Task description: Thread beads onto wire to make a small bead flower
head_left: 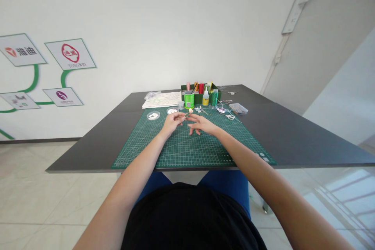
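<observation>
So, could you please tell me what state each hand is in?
Left hand: closed, pinching a small flower by its stem.
Right hand: fingers apart beside it; grip unclear.

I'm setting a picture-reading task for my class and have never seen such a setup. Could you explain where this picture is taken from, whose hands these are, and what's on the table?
There is no machine here: a camera worn on a person's head looks forward and down at their bare hands. The left hand pinches a small, pale, flower-like piece with a green stem; the right hand is close beside it, though whether it touches is too small to tell. Both are above a green gridded cutting mat on a black table. Towards the wall are a bright green can, a white-and-yellow squeeze bottle and a dark green box holding coloured spools.
</observation>
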The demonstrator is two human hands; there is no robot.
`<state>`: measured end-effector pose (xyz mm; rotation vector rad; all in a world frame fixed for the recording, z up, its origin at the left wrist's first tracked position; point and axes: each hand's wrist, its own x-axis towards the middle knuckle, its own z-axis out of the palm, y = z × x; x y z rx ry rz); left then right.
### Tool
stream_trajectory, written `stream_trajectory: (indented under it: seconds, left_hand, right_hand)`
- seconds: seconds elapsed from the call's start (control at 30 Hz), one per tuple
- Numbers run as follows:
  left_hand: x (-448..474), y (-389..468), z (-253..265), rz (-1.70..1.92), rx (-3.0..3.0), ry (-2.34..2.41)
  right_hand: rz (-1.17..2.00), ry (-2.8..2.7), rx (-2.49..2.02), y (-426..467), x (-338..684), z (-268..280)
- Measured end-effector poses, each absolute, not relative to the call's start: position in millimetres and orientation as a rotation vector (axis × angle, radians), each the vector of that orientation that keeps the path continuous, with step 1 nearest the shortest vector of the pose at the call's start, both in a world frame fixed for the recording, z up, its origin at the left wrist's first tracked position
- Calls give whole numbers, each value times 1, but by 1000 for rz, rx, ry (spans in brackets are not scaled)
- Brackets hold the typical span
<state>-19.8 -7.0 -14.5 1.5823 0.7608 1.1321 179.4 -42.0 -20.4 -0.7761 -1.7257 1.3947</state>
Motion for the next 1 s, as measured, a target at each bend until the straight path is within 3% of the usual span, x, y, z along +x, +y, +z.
stream_trajectory:
  seconds: [0.33, 1.0]
  left_hand:
    - [-22, -6, -15, 1137, 1599, 795]
    - [-25, 4, -21, 1199, 1589, 955]
  right_hand:
    - [1452, -1694, -857, -45, 178, -15]
    - [1281, -1764, -837, -44, 197, -5]
